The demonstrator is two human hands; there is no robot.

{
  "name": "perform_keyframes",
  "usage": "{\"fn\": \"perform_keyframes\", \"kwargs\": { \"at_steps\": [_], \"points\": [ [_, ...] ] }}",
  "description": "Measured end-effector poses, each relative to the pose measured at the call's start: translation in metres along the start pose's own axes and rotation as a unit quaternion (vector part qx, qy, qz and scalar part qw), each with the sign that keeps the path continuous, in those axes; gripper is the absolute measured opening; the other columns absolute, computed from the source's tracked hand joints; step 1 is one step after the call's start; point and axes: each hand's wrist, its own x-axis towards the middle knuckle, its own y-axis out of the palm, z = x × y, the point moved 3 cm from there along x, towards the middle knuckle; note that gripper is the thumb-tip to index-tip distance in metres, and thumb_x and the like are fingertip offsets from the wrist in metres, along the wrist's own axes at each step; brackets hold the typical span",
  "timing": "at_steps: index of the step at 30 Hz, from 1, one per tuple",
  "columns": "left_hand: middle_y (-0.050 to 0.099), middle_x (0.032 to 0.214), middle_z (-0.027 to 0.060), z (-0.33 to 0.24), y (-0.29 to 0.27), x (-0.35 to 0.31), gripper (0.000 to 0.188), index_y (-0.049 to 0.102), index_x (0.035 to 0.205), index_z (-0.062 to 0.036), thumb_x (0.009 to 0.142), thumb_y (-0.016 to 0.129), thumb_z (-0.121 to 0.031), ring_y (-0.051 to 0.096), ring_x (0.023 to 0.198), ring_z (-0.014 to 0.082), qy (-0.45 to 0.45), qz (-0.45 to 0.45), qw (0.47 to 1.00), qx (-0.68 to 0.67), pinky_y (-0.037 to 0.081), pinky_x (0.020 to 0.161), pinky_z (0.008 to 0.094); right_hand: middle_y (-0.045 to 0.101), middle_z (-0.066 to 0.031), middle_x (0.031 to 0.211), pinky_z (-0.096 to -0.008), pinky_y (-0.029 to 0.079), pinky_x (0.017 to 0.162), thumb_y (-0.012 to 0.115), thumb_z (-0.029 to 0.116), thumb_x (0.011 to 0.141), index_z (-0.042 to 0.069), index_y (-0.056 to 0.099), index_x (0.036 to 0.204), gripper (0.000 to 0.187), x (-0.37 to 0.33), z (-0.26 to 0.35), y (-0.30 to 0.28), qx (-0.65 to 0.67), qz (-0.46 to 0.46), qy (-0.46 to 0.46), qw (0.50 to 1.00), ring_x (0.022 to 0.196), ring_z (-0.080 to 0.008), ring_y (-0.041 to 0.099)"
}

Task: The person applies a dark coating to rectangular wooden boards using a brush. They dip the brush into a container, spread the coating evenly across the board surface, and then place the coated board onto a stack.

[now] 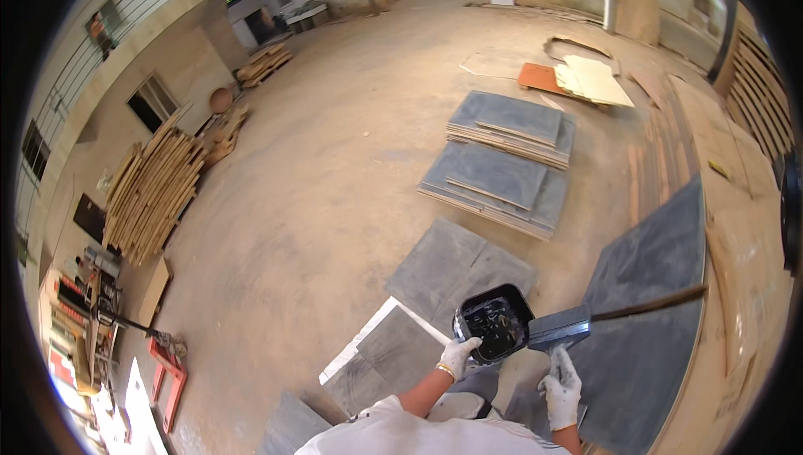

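My left hand (pixel 458 356), in a pale work glove, grips the near left rim of a black rounded-square tub (pixel 499 321). Shiny dark liquid shows inside it. Just right of the tub is a blue-grey rectangular block-like tool (pixel 559 328). From below, my gloved right hand (pixel 562 388) meets its lower edge, one finger stretched up and the others curled; the exact grip is partly hidden. A dark narrow strip (pixel 651 303) runs right from this tool across a large dark grey board (pixel 640 321), which lies on my right.
Dark panels (pixel 456 267) lie on the floor ahead, with two stacks of boards (pixel 493 175) beyond. Orange and cream sheets (pixel 577 80) lie farther off. A wood pile (pixel 155 191) leans along the left wall. A red pallet jack (pixel 170 380) stands at lower left.
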Motion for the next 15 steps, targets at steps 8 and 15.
{"fn": "perform_keyframes", "kwargs": {
  "at_steps": [8, 15],
  "points": [
    [0.072, 0.112, 0.0126, -0.127, 0.132, 0.136, 0.05, 0.065, 0.126, 0.0055, 0.086, 0.078, -0.022, 0.07, 0.098, 0.0259, 0.048, -0.036, 0.998, -0.036, 0.058, 0.086, 0.0397, 0.057, -0.0255, 0.139, -0.0243, 0.048, 0.051, 0.053, -0.007, 0.083, 0.016, 0.001, 0.168, 0.102, 0.19, 0.145, -0.045, 0.102, -0.05, -0.09, 0.989, 0.061, -0.0137, 0.059],
    [0.069, 0.121, 0.0152, -0.189, 0.264, 0.284, 0.048, 0.062, 0.129, 0.0005, 0.088, 0.075, -0.019, 0.069, 0.105, 0.0327, 0.002, -0.006, 0.994, -0.107, 0.058, 0.09, 0.0517, 0.07, -0.0108, 0.099, -0.0275, 0.047, 0.045, 0.061, -0.005, 0.084, 0.0, 0.051, 0.143, 0.06, 0.412, 0.185, -0.153, 0.147, -0.125, 0.013, 0.981, 0.054, -0.0151, 0.06]
  ]
}}
